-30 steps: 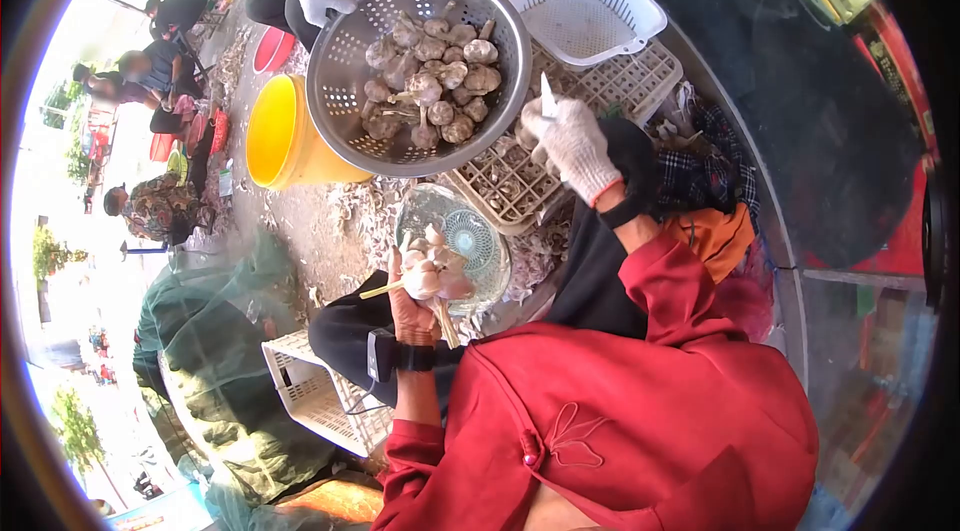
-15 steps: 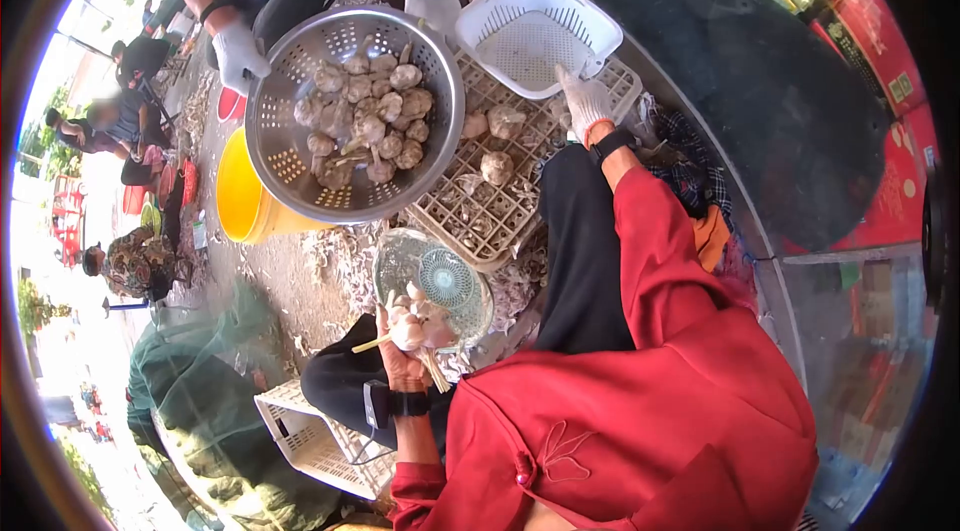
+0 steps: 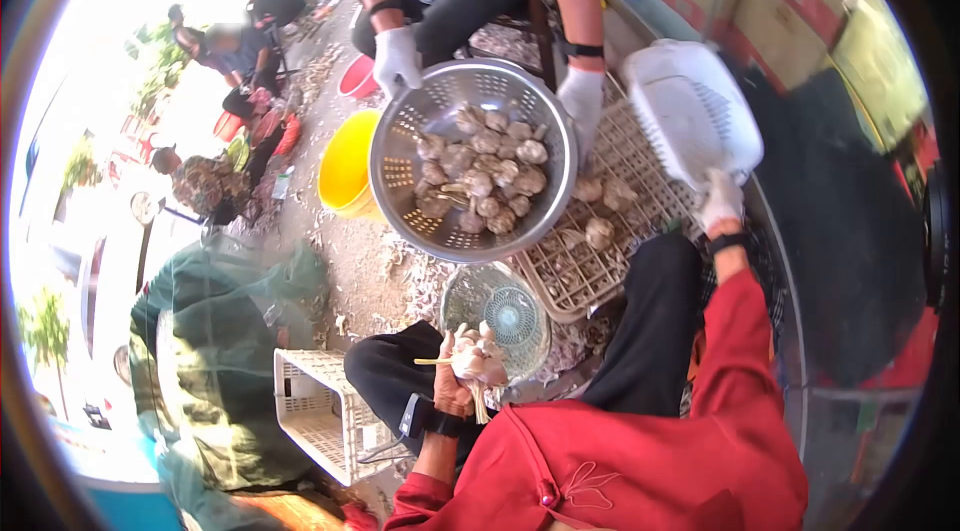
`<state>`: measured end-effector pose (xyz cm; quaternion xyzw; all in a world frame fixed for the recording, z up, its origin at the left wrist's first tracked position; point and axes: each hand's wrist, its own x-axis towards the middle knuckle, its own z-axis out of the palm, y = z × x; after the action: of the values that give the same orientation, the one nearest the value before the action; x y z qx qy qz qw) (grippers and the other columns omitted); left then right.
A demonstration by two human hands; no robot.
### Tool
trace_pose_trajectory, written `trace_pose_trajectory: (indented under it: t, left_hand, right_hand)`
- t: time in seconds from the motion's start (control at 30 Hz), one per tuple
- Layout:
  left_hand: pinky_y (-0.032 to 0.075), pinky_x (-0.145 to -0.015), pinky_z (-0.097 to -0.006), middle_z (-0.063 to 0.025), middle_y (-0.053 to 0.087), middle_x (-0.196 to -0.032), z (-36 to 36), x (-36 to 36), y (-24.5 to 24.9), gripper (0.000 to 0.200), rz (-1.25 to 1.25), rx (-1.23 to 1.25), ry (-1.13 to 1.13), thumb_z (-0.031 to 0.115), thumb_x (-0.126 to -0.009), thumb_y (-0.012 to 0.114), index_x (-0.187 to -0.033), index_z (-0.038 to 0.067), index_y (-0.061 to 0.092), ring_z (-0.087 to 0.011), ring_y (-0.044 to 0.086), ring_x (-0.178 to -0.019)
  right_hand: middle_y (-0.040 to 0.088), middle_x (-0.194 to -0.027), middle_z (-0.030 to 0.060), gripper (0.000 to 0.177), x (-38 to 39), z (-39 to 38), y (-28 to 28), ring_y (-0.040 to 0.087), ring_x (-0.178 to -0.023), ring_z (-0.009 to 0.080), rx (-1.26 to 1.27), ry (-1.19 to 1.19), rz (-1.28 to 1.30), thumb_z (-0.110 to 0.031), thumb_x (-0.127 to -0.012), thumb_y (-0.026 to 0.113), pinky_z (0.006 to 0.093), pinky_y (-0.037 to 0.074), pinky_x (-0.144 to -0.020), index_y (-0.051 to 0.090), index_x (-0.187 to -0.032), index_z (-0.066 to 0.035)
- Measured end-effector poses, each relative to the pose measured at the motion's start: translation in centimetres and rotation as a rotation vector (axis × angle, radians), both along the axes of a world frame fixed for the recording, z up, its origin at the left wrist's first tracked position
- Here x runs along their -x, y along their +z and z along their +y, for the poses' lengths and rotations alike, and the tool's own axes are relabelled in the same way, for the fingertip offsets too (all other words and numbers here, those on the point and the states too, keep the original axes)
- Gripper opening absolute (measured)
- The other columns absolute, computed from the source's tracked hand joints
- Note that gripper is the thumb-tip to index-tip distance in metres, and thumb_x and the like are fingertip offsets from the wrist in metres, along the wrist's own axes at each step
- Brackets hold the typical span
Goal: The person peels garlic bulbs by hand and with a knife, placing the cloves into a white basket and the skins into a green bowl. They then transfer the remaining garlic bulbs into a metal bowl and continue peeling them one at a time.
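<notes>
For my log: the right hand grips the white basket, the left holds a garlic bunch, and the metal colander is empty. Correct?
Not quite. The head view shows the metal colander is not empty: it holds a pile of garlic bulbs. The rest stands: the right hand grips the white basket and the left hand holds a garlic bunch.

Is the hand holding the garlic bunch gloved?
No, the left hand holding the garlic bunch is bare; the right hand on the white basket is gloved.

Garlic (image 3: 475, 357) in left hand (image 3: 452, 389), white basket (image 3: 695, 111) in right hand (image 3: 720, 201).
</notes>
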<state>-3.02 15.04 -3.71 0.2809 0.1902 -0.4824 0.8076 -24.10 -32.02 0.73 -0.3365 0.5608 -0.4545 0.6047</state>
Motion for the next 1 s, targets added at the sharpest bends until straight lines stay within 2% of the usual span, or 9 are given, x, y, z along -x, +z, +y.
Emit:
trace_pose_trajectory:
  t: [0.2,0.37,0.43,0.5,0.57,0.7,0.83,0.9,1.0]
  left_hand:
    - [0.055,-0.077,-0.0387,-0.0059,0.063,-0.092,-0.6,-0.4,-0.4,0.031,0.029,0.058,0.003,0.033,-0.092,0.059,-0.109,0.007,0.057,-0.0216,0.064,-0.081]
    - [0.056,-0.071,-0.0393,-0.0051,0.064,-0.085,-0.8,0.2,1.7,0.026,0.147,0.162,-0.02,0.033,-0.092,0.059,-0.103,0.01,0.059,-0.0207,0.064,-0.074]
    - [0.056,-0.071,-0.0395,-0.0057,0.064,-0.086,-0.5,0.1,1.5,0.026,0.115,0.177,-0.027,0.034,-0.092,0.058,-0.102,0.01,0.059,-0.0204,0.064,-0.075]
    - [0.056,-0.072,-0.0398,-0.0059,0.065,-0.087,0.2,-0.1,1.2,0.027,0.11,0.197,-0.017,0.034,-0.092,0.058,-0.103,0.01,0.059,-0.0207,0.064,-0.076]
    - [0.056,-0.073,-0.04,-0.0062,0.065,-0.088,0.6,-0.2,1.2,0.028,0.108,0.211,-0.01,0.034,-0.092,0.058,-0.104,0.009,0.059,-0.0209,0.064,-0.077]
    - [0.055,-0.074,-0.0428,-0.0084,0.065,-0.094,-0.1,0.4,2.4,0.03,0.046,0.158,-0.012,0.035,-0.092,0.057,-0.108,0.01,0.058,-0.0224,0.064,-0.079]
    - [0.056,-0.072,-0.0405,-0.0091,0.064,-0.095,-0.7,0.2,1.4,0.034,0.089,0.185,-0.071,0.037,-0.092,0.058,-0.111,0.009,0.057,-0.0224,0.064,-0.079]
    - [0.056,-0.07,-0.0374,-0.0086,0.064,-0.094,-0.7,0.4,0.5,0.035,0.011,0.172,-0.066,0.037,-0.091,0.058,-0.112,0.009,0.056,-0.0226,0.064,-0.079]
    - [0.057,-0.07,-0.0382,-0.0073,0.065,-0.093,-0.6,0.8,0.9,0.036,-0.017,0.097,-0.066,0.037,-0.092,0.058,-0.114,0.009,0.056,-0.0217,0.065,-0.078]
  right_hand:
    - [0.061,-0.072,0.0011,0.017,6.6,1.9,10.7,0.051,-0.049,0.0081,0.221,0.288,0.067,-0.018,-0.083,0.062,0.0206,0.03,-0.037,0.065,-0.091,-0.003]
    - [0.059,-0.073,-0.0005,0.017,5.6,3.8,13.4,0.046,-0.047,0.0084,0.271,0.476,-0.017,-0.017,-0.084,0.059,0.0229,0.03,-0.039,0.065,-0.094,-0.005]
    - [0.059,-0.07,0.0006,0.015,5.9,2.7,11.7,0.047,-0.046,0.0109,0.326,0.298,-0.002,-0.017,-0.082,0.06,0.0266,0.032,-0.039,0.065,-0.088,-0.004]
    - [0.064,-0.068,0.0073,0.023,7.6,-0.1,10.2,0.056,-0.048,0.0166,0.459,0.052,0.396,-0.017,-0.078,0.063,0.0308,0.041,-0.042,0.066,-0.086,0.003]
    - [0.058,-0.058,0.0086,0.025,6.1,2.3,13.5,0.05,-0.04,0.0186,0.582,-0.131,0.616,-0.02,-0.077,0.063,0.0342,0.036,-0.038,0.064,-0.079,0.005]
    - [0.057,-0.062,0.0047,0.028,5.3,3.7,14.6,0.049,-0.044,0.0153,0.507,-0.121,0.442,-0.024,-0.078,0.064,0.0295,0.035,-0.039,0.064,-0.083,0.003]
    - [0.06,-0.065,0.0046,0.022,1.9,4.9,14.4,0.052,-0.044,0.0133,0.459,0.21,0.193,-0.021,-0.08,0.066,0.0242,0.037,-0.036,0.066,-0.082,0.001]
    - [0.057,-0.066,-0.0025,0.017,-0.5,6.8,15.1,0.045,-0.042,0.008,0.367,0.411,0.117,-0.025,-0.085,0.064,0.0201,0.031,-0.036,0.066,-0.087,-0.007]
    - [0.059,-0.067,0.0,0.019,-4.5,6.3,12.8,0.045,-0.041,0.009,0.269,0.453,0.016,-0.025,-0.086,0.063,0.0206,0.03,-0.034,0.066,-0.09,-0.007]
